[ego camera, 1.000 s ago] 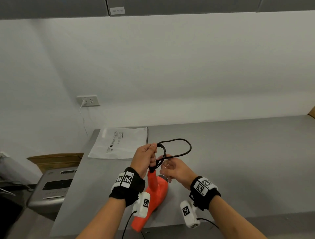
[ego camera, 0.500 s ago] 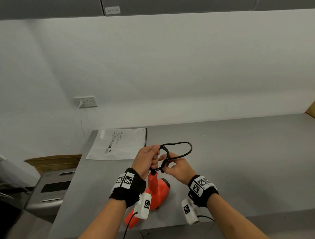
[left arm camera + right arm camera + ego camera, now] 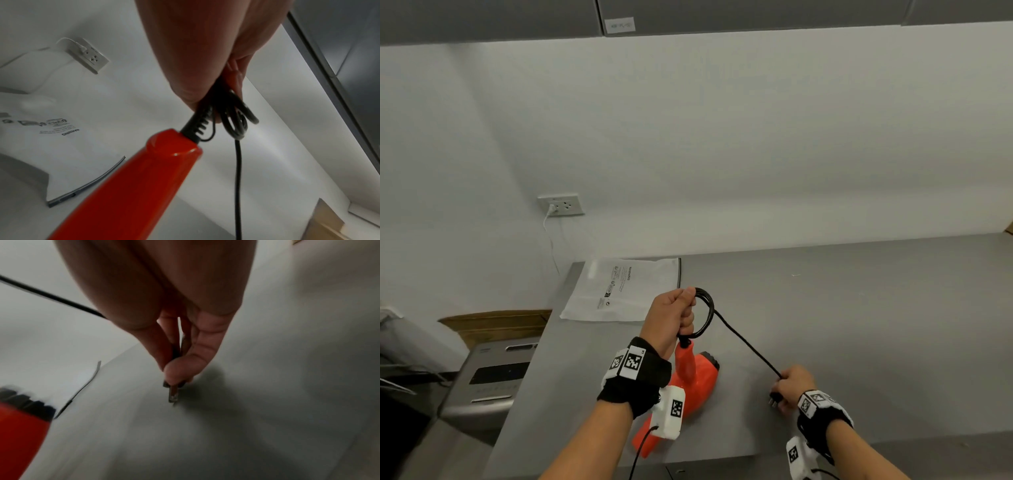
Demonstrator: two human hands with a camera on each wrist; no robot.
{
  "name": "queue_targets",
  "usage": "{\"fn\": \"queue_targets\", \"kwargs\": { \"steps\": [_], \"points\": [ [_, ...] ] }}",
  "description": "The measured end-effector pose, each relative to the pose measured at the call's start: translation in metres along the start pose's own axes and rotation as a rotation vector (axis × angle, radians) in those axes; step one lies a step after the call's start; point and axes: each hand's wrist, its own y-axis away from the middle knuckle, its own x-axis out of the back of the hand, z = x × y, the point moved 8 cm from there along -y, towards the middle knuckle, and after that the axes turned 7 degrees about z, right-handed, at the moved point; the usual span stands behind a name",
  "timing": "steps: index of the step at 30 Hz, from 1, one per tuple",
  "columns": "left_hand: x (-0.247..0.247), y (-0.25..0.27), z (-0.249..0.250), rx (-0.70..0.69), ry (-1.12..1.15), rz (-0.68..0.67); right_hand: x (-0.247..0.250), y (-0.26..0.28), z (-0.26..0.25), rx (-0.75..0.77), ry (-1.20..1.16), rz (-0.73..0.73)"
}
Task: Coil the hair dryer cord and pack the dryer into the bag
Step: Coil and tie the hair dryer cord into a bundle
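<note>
Clutching several small loops of black cord [image 3: 705, 310] in a closed fist, the left hand [image 3: 671, 318] held them just above the handle of the orange hair dryer [image 3: 693, 377], whose body lay on the grey counter [image 3: 876, 325]. One straight run of cord stretched taut down to the right hand [image 3: 792, 389], whose curled fingers pinched the plug [image 3: 173, 393] low over the counter. The white bag [image 3: 619, 291] lay flat beyond, well apart and not yet opened. A hard pull on that taut run would likely drag loops out of the fist; a slackened left grip could let the coil spring apart.
</note>
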Motion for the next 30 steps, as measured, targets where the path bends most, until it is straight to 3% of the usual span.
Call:
{"fn": "queue_targets", "kwargs": {
  "steps": [4,7,12,15,20,24,27,30],
  "points": [
    [0.008,-0.002,-0.004,0.011,-0.076,0.029,0.032,-0.011,0.017,-0.125,-0.32,0.078],
    [0.011,-0.004,-0.009,0.026,-0.052,0.057,0.039,0.01,-0.008,-0.102,-0.58,-0.016],
    [0.009,-0.007,-0.009,0.028,-0.071,0.072,0.041,0.096,-0.106,0.217,-0.855,-0.34],
    [-0.001,-0.004,-0.008,0.016,-0.1,0.06,0.06,0.138,-0.163,0.461,-0.974,-0.289],
    [-0.016,0.001,-0.01,-0.039,-0.177,0.015,0.08,0.167,-0.214,0.796,-0.739,0.047],
    [-0.016,0.002,-0.008,-0.09,-0.245,0.036,0.06,0.172,-0.226,1.083,-0.18,0.291],
    [-0.02,0.006,-0.007,-0.078,-0.195,-0.004,0.059,0.158,-0.219,0.92,-0.213,0.36],
    [-0.02,0.008,-0.008,-0.059,-0.141,-0.011,0.051,0.139,-0.204,0.605,-0.5,0.19]
  ]
}}
